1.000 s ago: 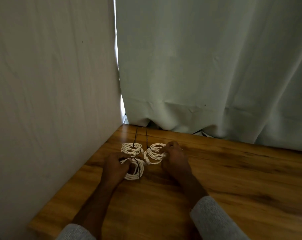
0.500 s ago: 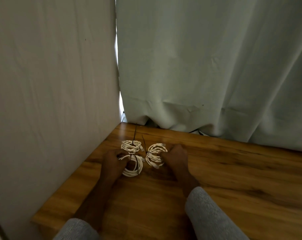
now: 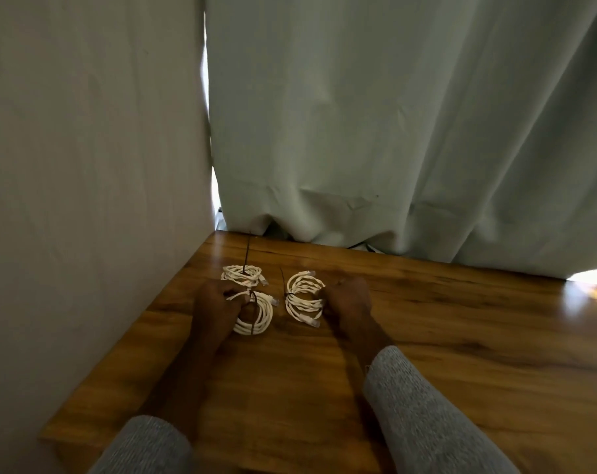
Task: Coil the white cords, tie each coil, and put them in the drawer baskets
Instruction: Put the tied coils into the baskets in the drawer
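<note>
From my feed, a pale wall [image 3: 85, 165] stands on the left and a curtain [image 3: 392, 131] hangs behind the wooden table [image 3: 461, 336]. I see the left hand [image 3: 215, 309] first, its fingers curled onto the left edge of the near coil [image 3: 257, 316], gripping it where a dark tie [image 3: 253, 313] crosses the loops. Just beyond that hand lies the far coil [image 3: 241, 274], flat on the table, touching or nearly touching the near coil, with its own dark tie end [image 3: 247, 249] pointing toward the curtain. To the right, a little apart from both, sits the right coil [image 3: 303, 297], also bound by a dark tie [image 3: 283, 285] on its left side. The right hand [image 3: 350, 299] has its fingers curled on that coil's right edge, holding it. The two hands are apart, with the coils between them. Grey sleeves [image 3: 427, 422] cover both forearms low in the view.
</note>
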`<state>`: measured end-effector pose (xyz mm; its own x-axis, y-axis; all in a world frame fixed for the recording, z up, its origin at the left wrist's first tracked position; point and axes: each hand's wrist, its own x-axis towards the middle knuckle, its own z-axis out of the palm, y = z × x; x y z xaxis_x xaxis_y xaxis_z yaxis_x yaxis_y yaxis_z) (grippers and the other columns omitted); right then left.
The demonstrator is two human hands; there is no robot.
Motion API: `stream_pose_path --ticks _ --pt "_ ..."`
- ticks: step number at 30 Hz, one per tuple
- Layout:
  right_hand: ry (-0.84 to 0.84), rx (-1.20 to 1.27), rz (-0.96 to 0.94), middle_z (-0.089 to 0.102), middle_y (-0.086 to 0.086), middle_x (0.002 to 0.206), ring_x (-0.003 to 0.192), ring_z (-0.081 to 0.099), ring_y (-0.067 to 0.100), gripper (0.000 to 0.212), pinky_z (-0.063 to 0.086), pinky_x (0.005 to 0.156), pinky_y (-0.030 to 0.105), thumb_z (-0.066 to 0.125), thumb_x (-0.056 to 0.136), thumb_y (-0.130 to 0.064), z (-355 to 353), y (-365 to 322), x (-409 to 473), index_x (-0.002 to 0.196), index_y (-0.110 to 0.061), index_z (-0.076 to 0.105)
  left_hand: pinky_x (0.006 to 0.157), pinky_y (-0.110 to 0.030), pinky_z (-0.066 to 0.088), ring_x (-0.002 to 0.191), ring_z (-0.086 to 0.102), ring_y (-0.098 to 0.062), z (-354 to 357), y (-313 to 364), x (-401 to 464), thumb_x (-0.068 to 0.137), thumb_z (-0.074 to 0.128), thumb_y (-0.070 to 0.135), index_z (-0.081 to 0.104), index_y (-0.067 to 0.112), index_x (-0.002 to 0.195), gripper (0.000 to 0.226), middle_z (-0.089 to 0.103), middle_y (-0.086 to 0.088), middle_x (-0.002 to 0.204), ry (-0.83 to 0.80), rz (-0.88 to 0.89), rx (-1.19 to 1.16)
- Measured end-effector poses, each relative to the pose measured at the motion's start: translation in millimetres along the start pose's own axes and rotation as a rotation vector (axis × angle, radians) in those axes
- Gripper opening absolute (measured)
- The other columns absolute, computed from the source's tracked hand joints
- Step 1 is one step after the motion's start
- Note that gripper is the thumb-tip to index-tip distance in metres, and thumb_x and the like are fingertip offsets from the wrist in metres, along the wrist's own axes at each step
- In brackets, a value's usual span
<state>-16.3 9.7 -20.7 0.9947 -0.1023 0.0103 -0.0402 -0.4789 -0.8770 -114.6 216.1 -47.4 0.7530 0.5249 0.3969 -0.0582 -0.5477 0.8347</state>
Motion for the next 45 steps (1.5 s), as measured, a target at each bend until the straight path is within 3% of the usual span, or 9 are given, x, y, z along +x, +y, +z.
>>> stream_pose_path --ticks 10,14,19,23,28,35,40,45 --pt "0.101 0.079 0.045 0.074 0.01 0.068 0.07 0.075 0.028 0.017 0.063 0.069 0.052 0.082 0.076 -0.014 -84.4 34.6 5.0 0.066 -0.009 0.069 0.067 -0.009 0.039 0.074 0.058 0.005 55.3 54.9 -16.7 0.079 0.077 0.001 0.079 0.007 0.088 0.011 0.071 0.002 0.082 -0.099 0.127 -0.068" --pt "0.193 0.104 0.059 0.073 0.005 0.064 0.063 0.073 0.023 0.02 0.063 0.067 0.043 0.086 0.072 -0.013 -140.5 56.6 5.2 0.063 -0.013 0.068 0.067 -0.015 0.045 0.075 0.064 -0.003 104.5 82.3 -19.1 0.079 0.078 0.003 0.079 0.009 0.089 0.012 0.072 0.002 0.081 -0.2 0.087 -0.136" --pt "0.299 0.116 0.139 0.073 0.007 0.067 0.065 0.073 0.024 0.013 0.063 0.068 0.051 0.082 0.069 -0.016 -215.1 98.9 -5.1 0.063 -0.014 0.071 0.072 -0.028 0.051 0.078 0.067 -0.013 168.7 120.3 -39.1 0.078 0.08 0.005 0.079 0.011 0.088 0.012 0.072 0.003 0.079 -0.328 0.118 -0.199" --pt "0.511 0.038 0.138 0.069 0.002 0.053 0.058 0.072 0.025 0.015 0.062 0.062 0.051 0.079 0.056 -0.029 -270.0 136.9 -25.5 0.06 -0.015 0.074 0.078 -0.026 0.05 0.082 0.068 -0.014 222.5 160.9 -74.4 0.079 0.079 0.006 0.079 0.009 0.092 0.013 0.073 0.0 0.085 -0.47 0.129 -0.266" --pt "0.738 0.128 0.25 0.069 0.004 0.053 0.044 0.065 0.017 0.011 0.063 0.059 0.047 0.084 0.062 -0.014 -330.6 160.6 -78.3 0.058 -0.018 0.075 0.072 -0.023 0.046 0.076 0.066 -0.014 279.2 210.8 -125.9 0.075 0.081 0.005 0.079 0.006 0.087 0.012 0.075 -0.004 0.084 -0.633 0.198 -0.327" --pt "0.938 0.103 0.365 0.072 0.007 0.058 0.052 0.07 0.024 0.007 0.062 0.062 0.053 0.083 0.061 -0.014 -412.4 212.6 -160.4 0.061 -0.016 0.077 0.073 -0.023 0.047 0.076 0.066 -0.014 330.4 275.7 -218.3 0.076 0.081 0.005 0.08 0.007 0.089 0.013 0.075 -0.003 0.085 -0.86 0.258 -0.409" --pt "1.155 0.094 0.473 0.072 0.004 0.057 0.054 0.072 0.022 0.008 0.064 0.066 0.044 0.081 0.065 -0.008 -462.4 247.7 -232.1 0.064 -0.016 0.077 0.071 -0.023 0.051 0.073 0.068 -0.011 354.1 317.5 -300.8 0.074 0.082 0.007 0.08 0.011 0.081 0.009 0.075 0.001 0.077 -1.043 0.345 -0.493" --pt "1.297 0.122 0.578 0.073 0.015 0.068 0.056 0.07 0.025 0.01 0.064 0.064 0.042 0.082 0.068 -0.002 -511.3 292.2 -297.1 0.068 -0.007 0.074 0.067 -0.021 0.053 0.07 0.068 -0.006 369.6 342.6 -388.3 0.072 0.081 0.005 0.081 0.013 0.08 0.011 0.075 0.003 0.075 -1.212 0.379 -0.557"
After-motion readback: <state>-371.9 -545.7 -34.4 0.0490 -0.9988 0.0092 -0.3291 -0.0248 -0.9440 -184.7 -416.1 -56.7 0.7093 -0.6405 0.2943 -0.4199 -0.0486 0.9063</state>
